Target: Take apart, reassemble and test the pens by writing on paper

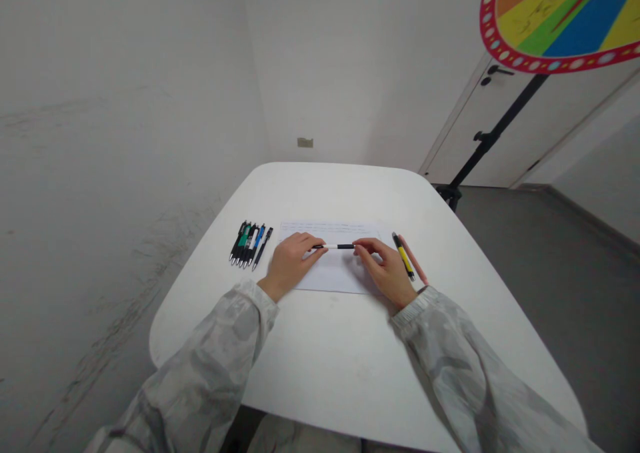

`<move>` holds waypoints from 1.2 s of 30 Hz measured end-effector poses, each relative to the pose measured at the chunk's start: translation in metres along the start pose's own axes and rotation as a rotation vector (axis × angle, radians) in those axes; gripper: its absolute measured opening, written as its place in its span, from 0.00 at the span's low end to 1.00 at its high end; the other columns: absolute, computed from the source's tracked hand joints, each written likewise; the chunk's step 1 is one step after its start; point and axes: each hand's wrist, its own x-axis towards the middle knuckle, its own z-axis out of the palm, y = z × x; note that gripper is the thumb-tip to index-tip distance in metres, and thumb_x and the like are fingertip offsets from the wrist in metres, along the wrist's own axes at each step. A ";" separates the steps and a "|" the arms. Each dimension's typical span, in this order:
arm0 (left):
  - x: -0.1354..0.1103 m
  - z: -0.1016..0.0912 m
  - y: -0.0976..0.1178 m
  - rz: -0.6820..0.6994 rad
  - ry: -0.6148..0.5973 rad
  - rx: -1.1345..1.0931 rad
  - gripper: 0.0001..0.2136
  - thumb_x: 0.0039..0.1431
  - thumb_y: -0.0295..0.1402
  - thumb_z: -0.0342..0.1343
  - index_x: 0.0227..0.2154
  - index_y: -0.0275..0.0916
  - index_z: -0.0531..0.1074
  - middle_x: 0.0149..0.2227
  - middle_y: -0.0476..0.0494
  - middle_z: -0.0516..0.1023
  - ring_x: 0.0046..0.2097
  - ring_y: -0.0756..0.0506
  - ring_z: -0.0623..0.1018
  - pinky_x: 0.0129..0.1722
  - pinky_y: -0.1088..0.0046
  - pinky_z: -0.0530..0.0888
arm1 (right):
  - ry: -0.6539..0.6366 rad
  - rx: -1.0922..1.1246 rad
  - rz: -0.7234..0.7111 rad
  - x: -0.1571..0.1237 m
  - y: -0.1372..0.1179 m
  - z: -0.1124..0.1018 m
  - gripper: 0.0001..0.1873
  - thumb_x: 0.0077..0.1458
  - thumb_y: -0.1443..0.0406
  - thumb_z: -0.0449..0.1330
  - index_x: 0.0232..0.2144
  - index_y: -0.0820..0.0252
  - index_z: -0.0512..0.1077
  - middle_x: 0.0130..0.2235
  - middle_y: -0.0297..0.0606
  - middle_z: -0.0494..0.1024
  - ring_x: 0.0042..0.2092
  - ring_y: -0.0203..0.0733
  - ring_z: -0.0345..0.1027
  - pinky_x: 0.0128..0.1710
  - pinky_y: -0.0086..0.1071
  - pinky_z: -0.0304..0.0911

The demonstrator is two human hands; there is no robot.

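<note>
Both of my hands hold one black-and-white pen [336, 246] level above a white sheet of paper [334, 276]. My left hand [291, 263] pinches its left end with closed fingers. My right hand [383, 268] pinches its right end the same way. The pen lies crosswise between the two hands, just over the sheet. Both wrists rest on the white table [350, 373].
Several pens [250, 243] in black, green and blue lie in a row left of the paper. A yellow pen [403, 256] and a pink pen [414, 261] lie right of it. A colourful wheel on a black stand [493, 136] rises at the back right.
</note>
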 end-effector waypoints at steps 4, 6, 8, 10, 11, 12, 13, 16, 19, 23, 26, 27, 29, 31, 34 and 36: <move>0.000 0.001 0.000 -0.003 -0.001 0.004 0.09 0.75 0.41 0.60 0.45 0.42 0.80 0.42 0.44 0.85 0.45 0.42 0.82 0.47 0.62 0.77 | -0.011 -0.007 -0.019 0.000 0.002 0.000 0.15 0.70 0.52 0.61 0.44 0.56 0.80 0.38 0.43 0.85 0.40 0.48 0.78 0.33 0.37 0.72; 0.000 0.001 0.000 -0.005 -0.002 0.005 0.09 0.75 0.41 0.60 0.45 0.42 0.80 0.42 0.45 0.85 0.45 0.43 0.82 0.47 0.63 0.77 | 0.001 -0.003 -0.023 0.000 0.003 0.000 0.14 0.69 0.53 0.62 0.45 0.55 0.80 0.41 0.44 0.85 0.41 0.48 0.78 0.30 0.36 0.71; 0.000 0.000 0.000 -0.006 -0.002 0.003 0.09 0.75 0.41 0.61 0.45 0.42 0.80 0.42 0.45 0.85 0.45 0.43 0.82 0.47 0.63 0.77 | 0.011 0.002 -0.027 -0.001 0.003 0.001 0.14 0.69 0.53 0.63 0.46 0.55 0.80 0.43 0.44 0.84 0.41 0.48 0.77 0.27 0.34 0.70; 0.000 0.000 0.000 -0.005 -0.004 0.002 0.08 0.75 0.40 0.61 0.45 0.42 0.80 0.42 0.45 0.85 0.45 0.43 0.82 0.47 0.63 0.77 | 0.016 0.004 -0.031 -0.002 0.003 0.001 0.14 0.68 0.53 0.63 0.46 0.55 0.79 0.44 0.44 0.84 0.41 0.47 0.77 0.26 0.33 0.69; 0.000 0.000 0.001 -0.006 -0.005 0.002 0.08 0.75 0.40 0.61 0.45 0.42 0.80 0.42 0.45 0.85 0.45 0.43 0.82 0.47 0.63 0.77 | 0.015 0.004 -0.029 -0.002 0.002 0.001 0.14 0.68 0.53 0.63 0.47 0.55 0.79 0.45 0.44 0.84 0.41 0.47 0.77 0.25 0.33 0.68; 0.000 0.000 0.001 -0.004 -0.005 0.004 0.08 0.75 0.40 0.61 0.45 0.42 0.80 0.42 0.45 0.85 0.45 0.43 0.82 0.47 0.63 0.77 | 0.012 0.003 -0.024 -0.002 0.002 0.001 0.15 0.68 0.53 0.63 0.48 0.55 0.79 0.46 0.45 0.84 0.41 0.47 0.77 0.24 0.32 0.67; 0.000 0.000 0.000 -0.003 -0.004 0.006 0.08 0.75 0.40 0.61 0.45 0.42 0.80 0.42 0.45 0.85 0.45 0.43 0.82 0.47 0.63 0.77 | 0.010 0.002 -0.016 -0.002 0.002 0.001 0.16 0.68 0.52 0.63 0.49 0.55 0.78 0.47 0.45 0.84 0.41 0.47 0.77 0.23 0.32 0.66; 0.000 0.000 0.000 0.001 -0.005 0.007 0.08 0.75 0.40 0.61 0.45 0.42 0.80 0.41 0.44 0.85 0.44 0.43 0.82 0.47 0.63 0.76 | 0.006 0.000 0.012 -0.002 0.002 0.001 0.18 0.68 0.51 0.63 0.52 0.55 0.78 0.48 0.46 0.84 0.41 0.47 0.78 0.24 0.32 0.67; 0.000 0.000 0.000 0.000 -0.006 0.001 0.08 0.75 0.40 0.61 0.45 0.42 0.80 0.42 0.45 0.85 0.45 0.43 0.82 0.47 0.63 0.76 | -0.016 0.001 0.005 0.000 0.003 0.000 0.17 0.69 0.51 0.62 0.46 0.56 0.80 0.42 0.44 0.85 0.41 0.48 0.78 0.31 0.36 0.72; 0.000 0.001 0.000 -0.013 -0.021 -0.001 0.08 0.75 0.40 0.61 0.45 0.42 0.80 0.42 0.45 0.85 0.45 0.43 0.82 0.48 0.63 0.77 | -0.014 -0.004 -0.025 0.000 0.004 0.000 0.15 0.69 0.53 0.62 0.44 0.55 0.80 0.40 0.43 0.85 0.41 0.48 0.77 0.34 0.37 0.73; 0.000 0.001 0.000 -0.015 -0.022 -0.003 0.08 0.75 0.39 0.61 0.45 0.42 0.80 0.42 0.45 0.85 0.45 0.42 0.82 0.48 0.63 0.77 | -0.001 0.006 -0.007 -0.001 0.003 0.000 0.15 0.68 0.52 0.63 0.46 0.55 0.80 0.42 0.44 0.84 0.41 0.49 0.77 0.27 0.34 0.70; 0.000 0.001 0.000 -0.015 -0.021 -0.005 0.07 0.75 0.39 0.61 0.45 0.42 0.80 0.42 0.45 0.85 0.45 0.42 0.82 0.48 0.63 0.77 | 0.000 0.012 -0.002 -0.001 0.002 0.000 0.15 0.67 0.52 0.63 0.47 0.55 0.80 0.42 0.44 0.84 0.40 0.49 0.76 0.26 0.34 0.70; 0.000 0.001 0.000 -0.017 -0.018 -0.006 0.07 0.75 0.39 0.61 0.45 0.42 0.80 0.42 0.45 0.86 0.45 0.42 0.82 0.48 0.63 0.77 | -0.002 0.017 -0.002 -0.002 0.001 0.000 0.15 0.67 0.53 0.63 0.47 0.55 0.79 0.41 0.44 0.83 0.40 0.49 0.76 0.25 0.33 0.69; 0.000 0.001 0.000 -0.018 -0.014 -0.004 0.07 0.74 0.39 0.61 0.45 0.42 0.80 0.42 0.45 0.86 0.46 0.42 0.82 0.48 0.63 0.77 | -0.003 0.017 -0.009 -0.002 0.000 0.000 0.14 0.68 0.53 0.62 0.47 0.55 0.78 0.41 0.44 0.84 0.40 0.48 0.76 0.24 0.32 0.68; 0.000 0.001 0.000 -0.012 -0.011 0.000 0.07 0.74 0.39 0.62 0.45 0.42 0.81 0.42 0.45 0.86 0.46 0.42 0.82 0.48 0.63 0.77 | -0.005 0.019 -0.008 -0.002 -0.001 0.000 0.14 0.68 0.54 0.62 0.47 0.55 0.77 0.41 0.44 0.85 0.41 0.48 0.77 0.24 0.31 0.66; 0.000 0.001 0.000 -0.008 -0.009 0.001 0.07 0.74 0.39 0.62 0.45 0.42 0.80 0.42 0.45 0.86 0.45 0.42 0.82 0.48 0.63 0.77 | -0.007 0.015 -0.002 -0.002 -0.001 0.000 0.14 0.69 0.53 0.61 0.48 0.55 0.77 0.41 0.44 0.86 0.41 0.48 0.76 0.23 0.31 0.64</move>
